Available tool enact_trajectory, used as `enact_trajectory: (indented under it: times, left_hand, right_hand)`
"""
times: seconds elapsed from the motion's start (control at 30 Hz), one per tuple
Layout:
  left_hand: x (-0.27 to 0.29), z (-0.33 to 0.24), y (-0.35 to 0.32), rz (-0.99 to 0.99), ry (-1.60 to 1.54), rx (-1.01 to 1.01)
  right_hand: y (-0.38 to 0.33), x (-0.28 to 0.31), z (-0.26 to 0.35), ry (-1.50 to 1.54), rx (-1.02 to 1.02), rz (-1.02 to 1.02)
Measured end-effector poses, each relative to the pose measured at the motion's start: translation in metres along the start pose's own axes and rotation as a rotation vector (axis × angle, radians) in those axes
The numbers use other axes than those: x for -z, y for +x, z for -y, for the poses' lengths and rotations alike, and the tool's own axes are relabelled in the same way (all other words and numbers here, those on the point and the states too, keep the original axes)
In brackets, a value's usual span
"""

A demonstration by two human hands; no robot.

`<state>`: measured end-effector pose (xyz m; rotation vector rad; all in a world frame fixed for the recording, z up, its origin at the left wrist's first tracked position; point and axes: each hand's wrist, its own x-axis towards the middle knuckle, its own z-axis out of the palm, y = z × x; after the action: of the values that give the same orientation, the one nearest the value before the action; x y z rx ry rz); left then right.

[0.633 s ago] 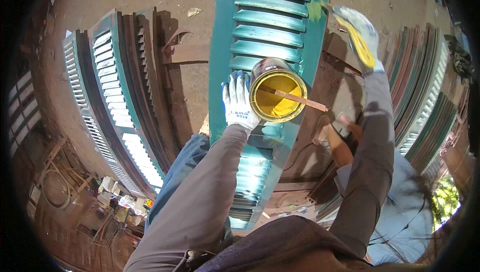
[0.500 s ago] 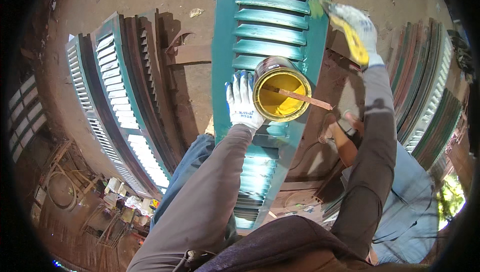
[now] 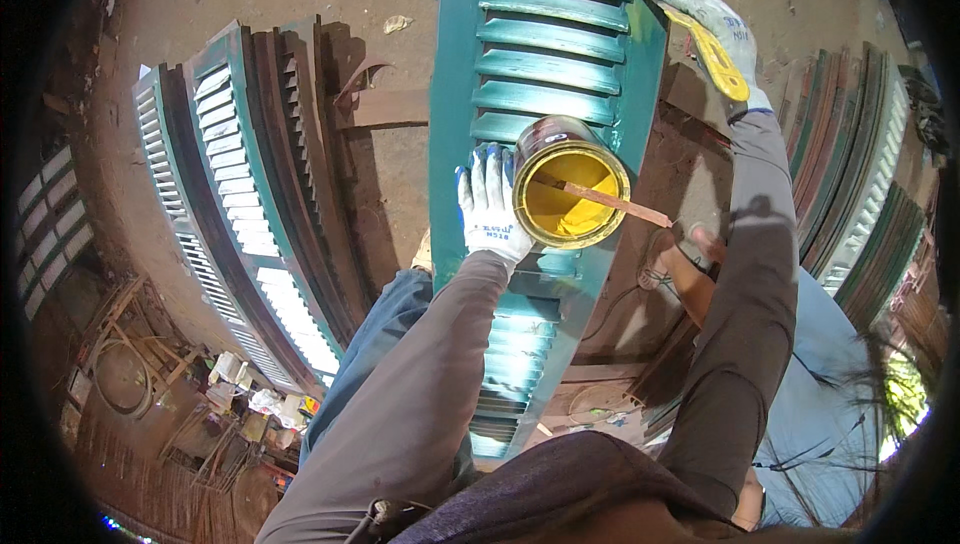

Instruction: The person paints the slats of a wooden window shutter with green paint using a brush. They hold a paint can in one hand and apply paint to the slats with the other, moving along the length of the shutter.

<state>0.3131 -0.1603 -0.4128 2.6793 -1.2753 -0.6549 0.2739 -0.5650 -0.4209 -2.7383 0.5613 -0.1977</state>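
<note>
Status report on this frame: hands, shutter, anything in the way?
Left gloved hand: fingers extended over green louvred shutter. Right gloved hand: gripping yellow-handled tool, tip at shutter's right edge. Open can of yellow material blocks some slats from view.

Green shutter [image 3: 552, 62]: strong light struck its slats, leaving whitish glare down the middle and washed-out patches on the lower louvres.
Left-hand stacked shutters [image 3: 236, 159]: pale slats nearly blown out to white, long sides bowed by the fisheye lens.
Dirt floor [image 3: 240, 4]: evenly warm brown, with dark shadow beside those shutters.
Paint can [image 3: 571, 194]: yellow interior bright, rim glinting.
Yellow-handled brush [image 3: 715, 59]: handle vivid, tip too small to read clearly.
Right sleeve [image 3: 745, 294]: dim below the elbow's lit patch.
Foliage [image 3: 903, 392]: overexposed daylight.
Lower-left clutter [image 3: 240, 399]: murky, details indistinct.
Rim: black, rounded vignette, bluish flare at lower left.
</note>
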Motion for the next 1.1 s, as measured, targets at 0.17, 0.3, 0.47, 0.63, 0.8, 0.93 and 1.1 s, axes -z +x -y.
enact_trajectory:
  times: [0.17, 0.3, 0.47, 0.63, 0.8, 0.93, 1.1]
  left_hand:
    - [-0.007, 0.004, -0.005, -0.056, 0.056, -0.019]
    - [-0.005, 0.002, -0.002, -0.086, -0.068, -0.049]
    - [-0.007, 0.006, -0.003, -0.057, 0.063, -0.002]
    - [-0.004, 0.004, -0.001, -0.069, 0.018, -0.02]
    - [-0.008, 0.004, -0.001, -0.081, 0.069, -0.017]
    - [-0.005, 0.004, 0.0, -0.047, 0.047, 0.0]
    - [0.0, 0.003, -0.001, 0.057, -0.023, 0.025]
  right_hand:
    - [-0.009, 0.011, 0.007, -0.12, 0.086, 0.088]
    - [-0.028, 0.018, 0.017, -0.26, 0.1, 0.072]
    - [-0.026, 0.016, 0.038, -0.194, 0.164, 0.142]
    - [-0.041, 0.028, 0.041, -0.165, 0.11, 0.114]
    - [-0.057, 0.027, 0.053, -0.217, 0.117, 0.157]
    - [-0.07, 0.031, 0.068, -0.157, 0.13, 0.172]
    - [-0.056, 0.028, 0.026, -0.204, 0.133, 0.099]
